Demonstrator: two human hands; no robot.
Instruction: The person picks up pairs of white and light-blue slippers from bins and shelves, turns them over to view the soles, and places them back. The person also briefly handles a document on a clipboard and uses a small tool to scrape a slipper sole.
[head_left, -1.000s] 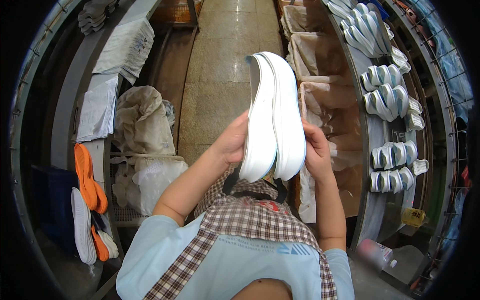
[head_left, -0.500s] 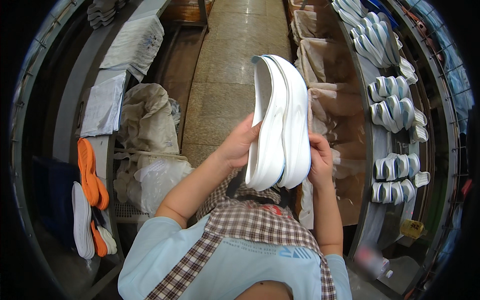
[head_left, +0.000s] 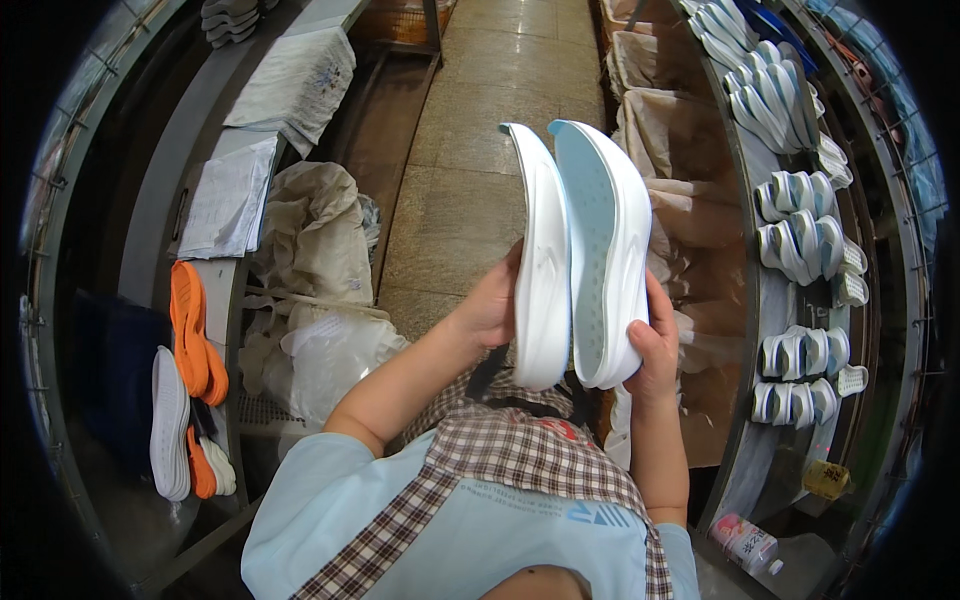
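Note:
Two white shoe soles stand upright side by side in front of my chest. My left hand (head_left: 494, 306) is closed round the outer side of the left sole (head_left: 543, 280), its fingers partly hidden behind it. The right sole (head_left: 628, 240) is turned so that its light blue, dimpled inner face shows. Its outer edge is gripped by my right hand (head_left: 655, 345), thumb in front and fingers behind. A narrow gap separates the soles at the top, and they come close together lower down.
Rows of white-and-blue soles (head_left: 800, 245) line the right shelf, with a bottle (head_left: 746, 543) at its near end. Orange soles (head_left: 188, 320) and a white sole (head_left: 170, 425) lie on the left, below papers (head_left: 228, 200). Cloth-lined bins (head_left: 655, 130) flank the tiled aisle (head_left: 500, 90).
The two soles, pressed together before, have been drawn apart at the top. The right one has turned, bringing its blue inside into sight, and my right thumb has come round to its front.

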